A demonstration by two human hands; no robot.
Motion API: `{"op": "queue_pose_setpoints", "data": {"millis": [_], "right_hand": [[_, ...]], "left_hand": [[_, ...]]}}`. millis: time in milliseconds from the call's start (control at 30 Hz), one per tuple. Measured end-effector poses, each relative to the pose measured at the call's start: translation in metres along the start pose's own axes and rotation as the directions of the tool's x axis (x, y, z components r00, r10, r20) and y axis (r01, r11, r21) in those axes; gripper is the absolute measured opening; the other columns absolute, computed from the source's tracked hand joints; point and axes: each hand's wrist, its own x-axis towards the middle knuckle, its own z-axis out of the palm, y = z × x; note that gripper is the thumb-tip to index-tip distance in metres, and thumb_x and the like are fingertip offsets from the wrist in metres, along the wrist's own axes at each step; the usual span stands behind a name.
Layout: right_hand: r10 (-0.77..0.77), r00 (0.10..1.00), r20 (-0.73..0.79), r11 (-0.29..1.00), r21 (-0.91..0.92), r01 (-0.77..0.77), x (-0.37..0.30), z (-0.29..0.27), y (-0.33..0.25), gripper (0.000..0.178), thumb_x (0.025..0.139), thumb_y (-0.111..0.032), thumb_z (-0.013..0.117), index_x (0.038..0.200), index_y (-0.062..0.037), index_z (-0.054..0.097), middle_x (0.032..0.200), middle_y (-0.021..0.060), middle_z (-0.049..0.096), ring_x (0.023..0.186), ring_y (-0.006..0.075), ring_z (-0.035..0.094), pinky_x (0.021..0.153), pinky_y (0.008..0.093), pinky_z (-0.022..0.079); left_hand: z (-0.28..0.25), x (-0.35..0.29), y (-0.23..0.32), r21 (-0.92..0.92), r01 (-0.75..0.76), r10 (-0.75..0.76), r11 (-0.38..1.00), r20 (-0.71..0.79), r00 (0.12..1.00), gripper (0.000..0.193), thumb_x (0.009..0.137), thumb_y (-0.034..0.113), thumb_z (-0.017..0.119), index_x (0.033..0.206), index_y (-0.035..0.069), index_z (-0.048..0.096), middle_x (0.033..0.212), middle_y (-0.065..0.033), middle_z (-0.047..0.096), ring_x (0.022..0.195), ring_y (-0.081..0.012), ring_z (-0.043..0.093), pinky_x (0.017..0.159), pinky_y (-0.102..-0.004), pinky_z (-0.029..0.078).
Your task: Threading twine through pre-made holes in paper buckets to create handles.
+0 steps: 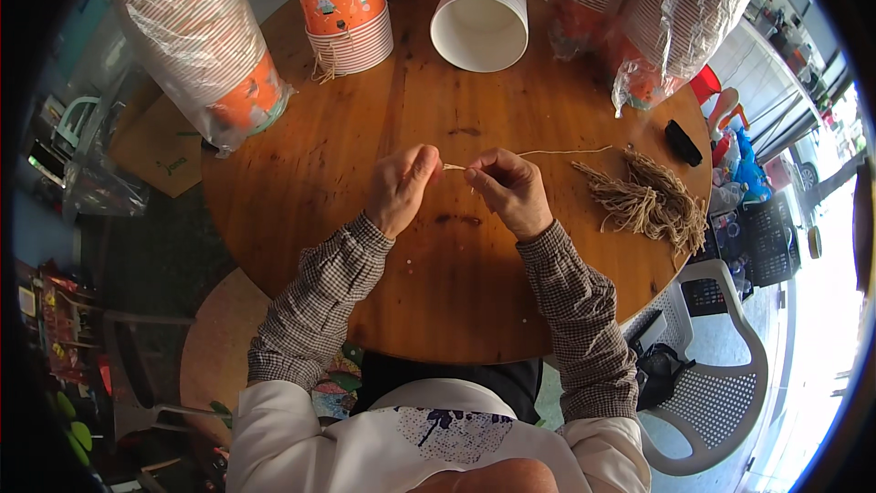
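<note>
Over the middle of a round wooden table, a thin beige string (453,167) runs between my two hands. My left hand (402,184) is closed, pinching one part of it. Thumb and forefinger of my right hand (507,188) pinch the string a short way off. A loose length trails from behind my right hand across the wood to the right. Beyond that, a tangled bundle of the same kind of cut strings (650,197) lies near the table's right edge. Whether the string is knotted between my fingers is too small to tell.
Plastic-wrapped stacks of paper buckets stand at the far left (196,32) and far right (680,14). Between them are orange-and-green buckets (342,5) and a white stack lying on its side (480,23). A black object (683,143) sits by the right edge; a grey chair (730,383) stands beside the table.
</note>
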Motion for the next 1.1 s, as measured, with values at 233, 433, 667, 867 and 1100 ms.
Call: {"op": "queue_pose_setpoints", "data": {"millis": [233,433,667,867,1100], "right_hand": [[-0.064,0.998,0.002,0.990,-0.126,0.063,0.002,0.000,0.010,0.008,0.087,-0.007,0.069,0.087,-0.0019,0.063,0.068,-0.0058,0.054,0.061,0.0017,0.045,0.056,0.0195,0.039],[-0.069,0.997,-0.040,0.988,-0.143,0.063,0.002,0.003,0.008,0.010,0.086,-0.007,0.070,0.087,-0.0027,0.061,0.066,-0.0074,0.050,0.060,0.0004,0.042,0.054,0.0192,0.037],[-0.101,0.993,-0.066,0.983,-0.162,0.089,0.003,-0.002,0.011,0.008,0.087,-0.006,0.069,0.088,-0.0054,0.061,0.067,-0.0055,0.057,0.059,0.0005,0.047,0.052,0.0176,0.039],[0.023,0.998,-0.067,0.994,-0.102,-0.030,0.002,0.000,0.002,0.014,0.090,-0.013,0.067,0.086,-0.0010,0.062,0.066,-0.0046,0.054,0.062,0.0022,0.047,0.056,0.0201,0.040],[0.001,0.997,-0.077,0.989,-0.149,-0.013,0.003,-0.004,0.009,0.016,0.088,-0.014,0.069,0.088,-0.0004,0.063,0.067,-0.0042,0.055,0.062,0.0023,0.047,0.056,0.0204,0.041]], "left_hand": [[0.009,-0.001,0.001,0.036,-0.070,0.070,0.997,0.000,0.998,0.034,0.098,0.024,0.055,0.073,0.001,0.057,0.059,-0.0046,0.054,0.051,-0.0125,0.051,0.050,-0.0277,0.040],[0.010,-0.004,-0.003,0.094,-0.108,0.110,0.990,-0.014,0.994,0.019,0.097,0.015,0.056,0.085,0.000,0.055,0.072,-0.0051,0.057,0.065,-0.0122,0.054,0.060,-0.0261,0.044],[0.012,-0.002,0.006,0.109,-0.142,0.141,0.984,0.020,0.990,0.008,0.094,0.008,0.058,0.092,0.001,0.057,0.085,-0.0057,0.061,0.080,-0.0143,0.058,0.073,-0.0261,0.046],[0.011,-0.001,0.003,0.104,-0.151,0.149,0.983,0.024,0.989,0.007,0.092,0.007,0.058,0.094,0.000,0.057,0.084,-0.0071,0.061,0.081,-0.0173,0.060,0.073,-0.0272,0.046],[0.013,0.001,-0.001,0.160,-0.252,0.249,0.954,0.043,0.968,0.009,0.092,0.008,0.058,0.092,-0.001,0.056,0.080,-0.0093,0.060,0.074,-0.0193,0.060,0.067,-0.0291,0.046]]}}
